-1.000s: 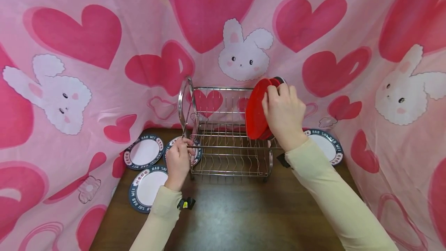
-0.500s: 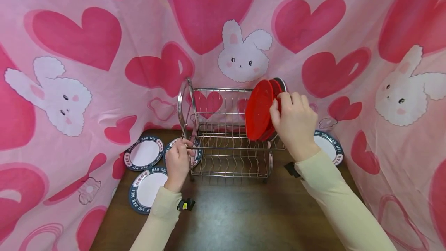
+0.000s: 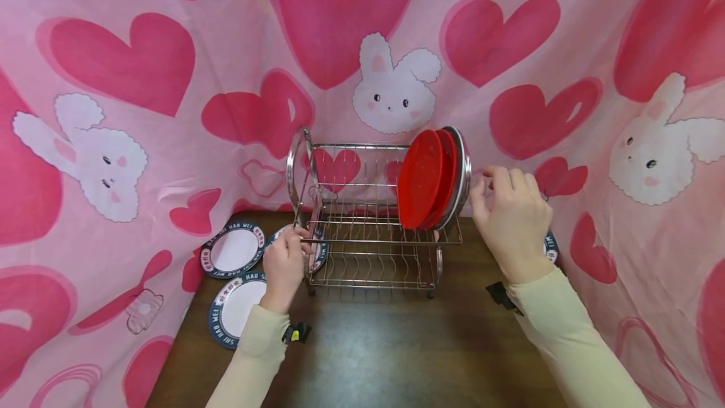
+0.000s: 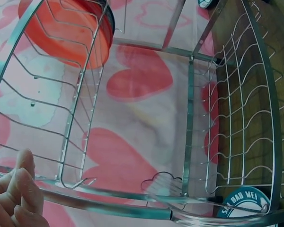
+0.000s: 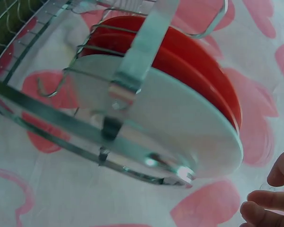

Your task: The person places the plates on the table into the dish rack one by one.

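Note:
A two-tier wire dish rack (image 3: 374, 284) stands on the table in the head view. At its upper left front corner my left hand (image 3: 284, 262) grips the metal rail with curled fingers. Two red plates (image 3: 418, 180) lean upright side by side at the right end of the top tier. Against them, on the outer side, stands a white-backed plate (image 5: 203, 137), seen in the right wrist view behind the rack's end frame. My right hand (image 3: 512, 222) hovers to the right of the rack, apart from it, fingers loosely bent and holding nothing.
Blue-rimmed white plates (image 3: 233, 249) lie flat on the brown table (image 3: 368, 345) at the left, one partly beneath the rack. Another plate (image 3: 549, 249) at the right is mostly hidden by my right hand. A pink heart-patterned cloth (image 3: 255, 17) surrounds the table.
My right hand has let go of the plates and moved right, away from the rack, uncovering the plates' edges. My left hand keeps its place on the rail.

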Demonstrator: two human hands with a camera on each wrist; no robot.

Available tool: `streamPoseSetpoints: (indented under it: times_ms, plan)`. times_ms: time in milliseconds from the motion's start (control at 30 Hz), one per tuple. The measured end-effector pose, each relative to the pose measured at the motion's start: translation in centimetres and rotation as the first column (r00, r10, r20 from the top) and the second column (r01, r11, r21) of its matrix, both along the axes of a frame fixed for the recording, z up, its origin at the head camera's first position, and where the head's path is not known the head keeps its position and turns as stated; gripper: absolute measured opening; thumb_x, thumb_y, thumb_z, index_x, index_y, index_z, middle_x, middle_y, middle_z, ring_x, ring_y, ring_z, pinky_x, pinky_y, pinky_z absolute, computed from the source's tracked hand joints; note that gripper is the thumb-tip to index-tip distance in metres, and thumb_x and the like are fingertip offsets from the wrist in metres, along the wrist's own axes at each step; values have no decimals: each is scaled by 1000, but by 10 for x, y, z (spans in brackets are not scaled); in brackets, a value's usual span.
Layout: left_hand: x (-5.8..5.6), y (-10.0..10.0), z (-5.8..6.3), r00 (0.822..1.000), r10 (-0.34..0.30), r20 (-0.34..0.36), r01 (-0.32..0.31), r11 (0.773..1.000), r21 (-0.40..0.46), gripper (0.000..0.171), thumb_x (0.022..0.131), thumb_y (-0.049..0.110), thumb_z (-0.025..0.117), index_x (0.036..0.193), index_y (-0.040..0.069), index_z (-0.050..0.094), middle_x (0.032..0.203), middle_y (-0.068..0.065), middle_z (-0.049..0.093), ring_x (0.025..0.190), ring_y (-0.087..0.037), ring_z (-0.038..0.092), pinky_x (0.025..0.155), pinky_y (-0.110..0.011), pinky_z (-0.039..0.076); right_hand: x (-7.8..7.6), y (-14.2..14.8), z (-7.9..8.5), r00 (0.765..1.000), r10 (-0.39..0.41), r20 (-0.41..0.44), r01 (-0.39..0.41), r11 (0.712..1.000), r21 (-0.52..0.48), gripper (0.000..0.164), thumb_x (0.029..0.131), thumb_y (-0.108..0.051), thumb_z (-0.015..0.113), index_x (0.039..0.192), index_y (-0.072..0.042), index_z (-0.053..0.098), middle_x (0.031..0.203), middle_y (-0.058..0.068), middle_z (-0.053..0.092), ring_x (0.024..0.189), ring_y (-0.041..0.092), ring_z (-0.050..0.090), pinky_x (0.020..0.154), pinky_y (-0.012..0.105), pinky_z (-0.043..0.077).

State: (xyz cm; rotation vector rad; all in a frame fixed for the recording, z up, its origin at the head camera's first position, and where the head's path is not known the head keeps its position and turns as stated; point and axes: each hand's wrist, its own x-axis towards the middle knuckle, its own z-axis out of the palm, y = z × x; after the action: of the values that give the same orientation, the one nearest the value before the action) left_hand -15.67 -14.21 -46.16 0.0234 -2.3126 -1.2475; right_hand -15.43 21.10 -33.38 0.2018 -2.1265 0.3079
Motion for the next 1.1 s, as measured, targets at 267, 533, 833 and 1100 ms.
streamPoseSetpoints:
  times_ms: [267,533,833,1100]
  plan:
    - [-4,-3,6,1000,0,22,0,1000,-26,37,104,16,36,89,7,68,65,-6,67,62,-28,63,58,-40,40,8,22,-19,1000,-6,5,6,1000,-27,28,95,-22,57,101,1,71,84,22,68,73,44,61,49,62,48]
    - [-4,0,7,1000,24,2,-23,998,-57,35,106,20,40,76,9,54,62,-5,45,55,-25,43,53,-37,30,14,44,-40,996,-41,77,41,999,-4,26,97,-22,56,99,1,68,85,23,67,73,45,61,47,61,47]
    - [-4,3,5,1000,30,-2,-30,998,-50,34,106,20,38,82,8,57,67,-8,55,63,-33,55,57,-43,38,19,75,-76,965,-133,228,142,989,-27,25,96,-22,58,101,2,65,83,26,64,70,49,61,43,65,43]
    - [-3,4,7,1000,19,-11,-19,999,-30,34,109,19,40,109,3,69,76,-10,73,69,-33,68,63,-48,45,19,103,-114,908,-187,376,228,971,-67,24,96,-20,58,101,3,63,87,27,64,75,53,62,49,71,43]
